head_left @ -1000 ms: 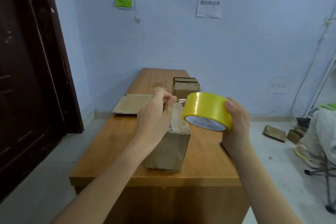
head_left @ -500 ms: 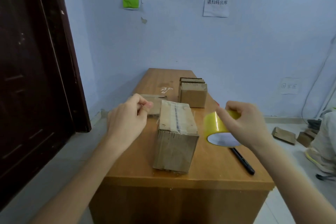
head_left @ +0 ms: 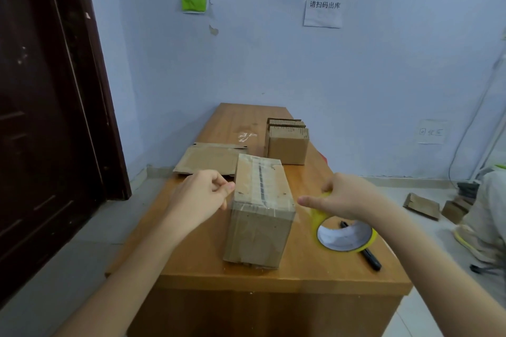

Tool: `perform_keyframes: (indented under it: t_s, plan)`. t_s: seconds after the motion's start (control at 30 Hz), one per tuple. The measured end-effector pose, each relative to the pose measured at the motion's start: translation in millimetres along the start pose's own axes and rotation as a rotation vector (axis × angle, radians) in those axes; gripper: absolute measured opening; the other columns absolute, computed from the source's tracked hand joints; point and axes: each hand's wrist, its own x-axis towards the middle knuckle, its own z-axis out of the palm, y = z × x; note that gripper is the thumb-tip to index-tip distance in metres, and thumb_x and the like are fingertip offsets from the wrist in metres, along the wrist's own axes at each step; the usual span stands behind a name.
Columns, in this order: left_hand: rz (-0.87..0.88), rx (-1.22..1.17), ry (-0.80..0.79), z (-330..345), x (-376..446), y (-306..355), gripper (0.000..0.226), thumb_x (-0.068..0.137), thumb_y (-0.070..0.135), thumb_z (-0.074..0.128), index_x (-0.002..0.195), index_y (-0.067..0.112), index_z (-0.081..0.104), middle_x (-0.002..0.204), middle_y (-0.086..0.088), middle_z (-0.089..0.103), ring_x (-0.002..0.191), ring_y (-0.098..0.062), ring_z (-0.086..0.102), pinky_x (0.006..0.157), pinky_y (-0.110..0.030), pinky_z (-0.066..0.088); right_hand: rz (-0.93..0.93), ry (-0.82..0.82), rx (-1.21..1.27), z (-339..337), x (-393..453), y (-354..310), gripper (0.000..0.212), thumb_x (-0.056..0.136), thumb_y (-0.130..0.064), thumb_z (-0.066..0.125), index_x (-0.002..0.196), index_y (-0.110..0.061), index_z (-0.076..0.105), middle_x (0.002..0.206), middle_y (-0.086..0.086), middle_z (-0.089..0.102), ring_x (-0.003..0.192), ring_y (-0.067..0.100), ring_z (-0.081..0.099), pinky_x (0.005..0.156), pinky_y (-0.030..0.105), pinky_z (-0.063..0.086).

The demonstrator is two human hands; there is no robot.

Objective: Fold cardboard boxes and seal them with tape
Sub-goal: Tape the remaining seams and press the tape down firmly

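Note:
A folded cardboard box [head_left: 257,227] stands on the wooden table [head_left: 315,273], with tape running along its top seam. My left hand [head_left: 201,197] is at the box's upper left edge and pinches the end of a clear tape strip. The strip runs across the near top edge of the box toward the yellow tape roll [head_left: 345,239]. My right hand [head_left: 346,198] grips that roll from above, just right of the box, with the index finger stretched toward the box.
A black pen [head_left: 368,254] lies under the roll near the table's right edge. A flat cardboard blank [head_left: 208,159] lies behind my left hand. A stack of small boxes [head_left: 287,145] stands further back. Cardboard scraps [head_left: 421,205] lie on the floor at the right.
Both hands came down from in front of the camera. The left hand moved to the box's left edge, and the right hand carried the roll down to the right of the box.

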Motion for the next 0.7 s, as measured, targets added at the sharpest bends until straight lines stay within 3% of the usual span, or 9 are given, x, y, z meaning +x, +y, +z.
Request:
perform_keyframes:
  t_s: [0.43,0.6,0.7]
  plan:
    - [-0.034,-0.006,-0.006,4,6,-12,0.018,0.093,0.041,0.054,0.08,0.029,0.058,0.059,0.011,0.066,0.068,-0.001,0.062,0.077,-0.031,0.051,-0.011,-0.099,-0.046,2,21,-8,0.071,0.067,-0.08,0.055,0.05,-0.018,0.027,0.046,-0.005,0.025,0.045,0.014,0.027,0.047,0.026,0.021]
    - [-0.071,-0.131,-0.011,13,3,-30,0.016,0.092,0.037,0.055,0.082,0.026,0.06,0.058,0.008,0.066,0.068,-0.006,0.064,0.082,-0.035,0.051,0.017,-0.174,-0.075,2,26,-20,0.072,0.062,-0.085,0.052,0.054,-0.015,0.037,0.052,-0.003,0.037,0.05,0.016,0.038,0.05,0.026,0.029]
    - [-0.095,-0.275,0.008,21,-1,-33,0.016,0.093,0.035,0.055,0.086,0.021,0.061,0.059,0.005,0.065,0.062,-0.007,0.059,0.073,-0.031,0.048,0.02,-0.22,-0.109,-4,30,-25,0.072,0.06,-0.087,0.052,0.06,-0.015,0.046,0.06,-0.002,0.046,0.062,0.018,0.048,0.057,0.027,0.037]
